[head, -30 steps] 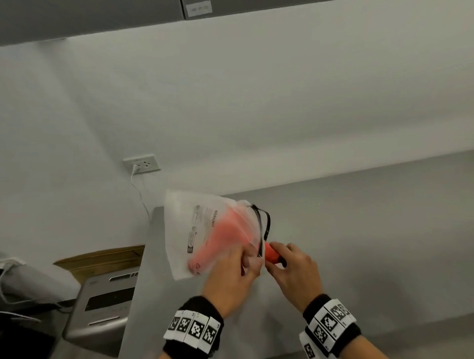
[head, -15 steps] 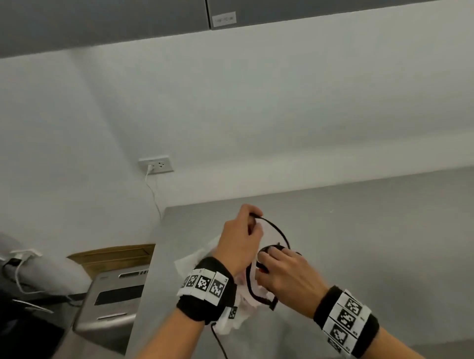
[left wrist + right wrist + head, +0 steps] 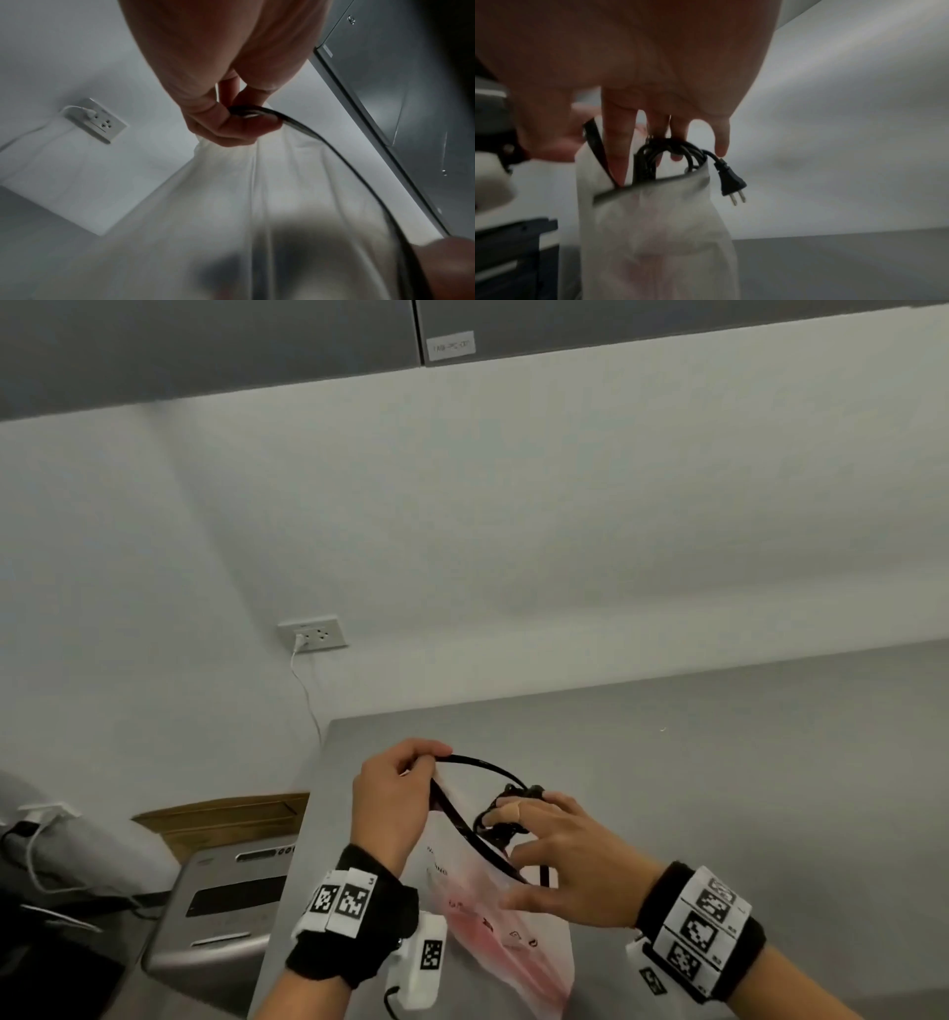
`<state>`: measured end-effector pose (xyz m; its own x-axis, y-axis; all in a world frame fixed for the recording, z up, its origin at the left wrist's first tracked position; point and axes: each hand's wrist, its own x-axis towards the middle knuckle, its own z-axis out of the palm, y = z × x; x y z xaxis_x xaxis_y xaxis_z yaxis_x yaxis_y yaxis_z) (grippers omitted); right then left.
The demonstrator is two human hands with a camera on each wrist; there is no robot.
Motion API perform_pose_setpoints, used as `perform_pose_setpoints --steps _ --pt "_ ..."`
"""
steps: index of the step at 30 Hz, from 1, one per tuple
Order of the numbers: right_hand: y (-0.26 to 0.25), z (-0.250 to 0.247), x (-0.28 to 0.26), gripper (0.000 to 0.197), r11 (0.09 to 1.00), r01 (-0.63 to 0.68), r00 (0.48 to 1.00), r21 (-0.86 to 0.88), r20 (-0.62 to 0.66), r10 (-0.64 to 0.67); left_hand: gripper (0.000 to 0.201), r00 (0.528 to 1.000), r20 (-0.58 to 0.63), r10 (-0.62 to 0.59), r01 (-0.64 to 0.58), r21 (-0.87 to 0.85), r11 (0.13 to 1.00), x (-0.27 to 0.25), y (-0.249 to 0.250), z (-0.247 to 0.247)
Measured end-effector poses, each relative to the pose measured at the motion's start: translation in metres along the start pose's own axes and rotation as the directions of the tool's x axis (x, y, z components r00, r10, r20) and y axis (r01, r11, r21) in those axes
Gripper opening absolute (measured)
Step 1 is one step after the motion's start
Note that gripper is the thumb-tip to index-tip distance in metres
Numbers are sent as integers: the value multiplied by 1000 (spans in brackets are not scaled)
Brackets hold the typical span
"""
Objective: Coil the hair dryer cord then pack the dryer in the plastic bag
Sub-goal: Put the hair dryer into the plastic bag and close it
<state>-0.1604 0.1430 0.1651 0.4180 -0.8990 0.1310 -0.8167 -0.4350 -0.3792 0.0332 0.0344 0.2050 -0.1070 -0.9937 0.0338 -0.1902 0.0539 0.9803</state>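
Black cord (image 3: pixel 482 765) ran pinched between the thumb and curled fingers of my left hand (image 3: pixel 393 806), which gripped it together with the top edge of the plastic bag (image 3: pixel 518 937); the left wrist view showed that pinch closely, the cord (image 3: pixel 303 130) leaving my fingertips (image 3: pixel 231 130) and sweeping away down the side of the hanging film (image 3: pixel 257 192). Just across from it, my right hand (image 3: pixel 562 865) reached over the bag's mouth, its fingers mostly straight and spread, two of them hooked through the bundled coil (image 3: pixel 670 154) so that the loops hung from them at the opening. One of those fingers wore a tan plaster (image 3: pixel 511 810). Beyond my little finger the plug (image 3: pixel 731 183) dangled outside the rim of the bag (image 3: pixel 654 223), its two prongs pointing down. Below my fingers the pink hair dryer (image 3: pixel 493 927) showed as a blurred rosy shape through the milky plastic, already down inside. Beneath both hands lay the grey countertop (image 3: pixel 719 762). Farther off to my left stood a silver appliance (image 3: pixel 226 906) and an open cardboard box (image 3: pixel 226 819), and on the white wall beyond my left hand sat a socket (image 3: pixel 313 634) with a white lead plugged in.
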Motion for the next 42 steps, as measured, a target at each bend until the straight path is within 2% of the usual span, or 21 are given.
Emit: perform_pose_setpoints --steps 2,5,7,8,11,12,14,17,19,21,22,25,28,29,31,33,35,36,38,40,42 --pt "-1 10 2 36 998 20 999 -57 -50 -22 40 1000 0 -7 7 -1 1000 1 -5 -10" --pt "1 4 2 32 1000 15 963 12 -268 -11 37 998 47 -32 31 23 999 7 -14 -32" --pt "3 -4 1 32 996 2 941 88 -337 28 40 994 114 3 -22 164 986 11 -24 -49" --pt "3 -7 1 35 993 -11 948 114 -314 46 41 986 159 43 -90 301 949 11 -29 -57" --pt "5 -16 3 37 999 -37 966 26 -256 43 30 932 341 124 -328 648 687 11 -42 -73" --pt "6 -23 4 36 997 -39 967 -67 -255 20 20 920 362 146 -370 687 626 12 -43 -77" --pt "5 -40 5 35 954 -40 967 -296 -251 -37 7 919 334 212 -393 718 575 14 -41 -84" --pt "0 -61 6 39 891 -33 973 -452 -219 -75 8 891 292 347 -443 724 529 16 -33 -89" --pt "-4 -65 7 54 936 -77 990 -343 -138 31 7 884 284 371 -454 710 539 9 -30 -84" --pt "-5 -59 9 62 964 -235 972 -125 -49 231 7 901 249 355 -426 663 616 2 -33 -79" --pt "-3 -54 11 56 951 -307 951 -29 -40 306 9 910 229 346 -409 638 653 0 -36 -77" --pt "12 -38 17 10 883 -443 890 156 -45 454 17 901 203 384 -427 581 693 -5 -41 -73" --pt "22 -26 28 54 824 -534 843 190 203 499 23 895 197 401 -441 522 730 -10 -41 -71" --pt "21 -24 33 62 808 -551 824 210 293 486 25 894 199 402 -445 511 736 -12 -41 -71" --pt "18 -17 40 64 791 -560 795 248 431 427 28 890 213 403 -454 496 740 -14 -41 -71" --pt "18 -7 46 45 826 -509 806 241 470 359 28 889 217 404 -457 495 739 -16 -43 -73" --pt "19 0 50 17 871 -447 853 206 390 346 27 897 205 392 -440 509 740 -16 -44 -76" --pt "18 1 50 8 883 -426 887 197 286 364 26 903 188 386 -425 518 742 -16 -45 -78" --pt "20 -3 46 10 902 -386 913 195 -57 403 22 924 134 358 -371 538 757 -12 -45 -83" --pt "13 -16 38 8 950 -292 894 113 -320 313 17 947 68 313 -297 547 782 -7 -44 -85" --pt "6 -29 29 3 984 -176 937 -26 -312 159 14 955 38 295 -266 549 792 -1 -42 -85"
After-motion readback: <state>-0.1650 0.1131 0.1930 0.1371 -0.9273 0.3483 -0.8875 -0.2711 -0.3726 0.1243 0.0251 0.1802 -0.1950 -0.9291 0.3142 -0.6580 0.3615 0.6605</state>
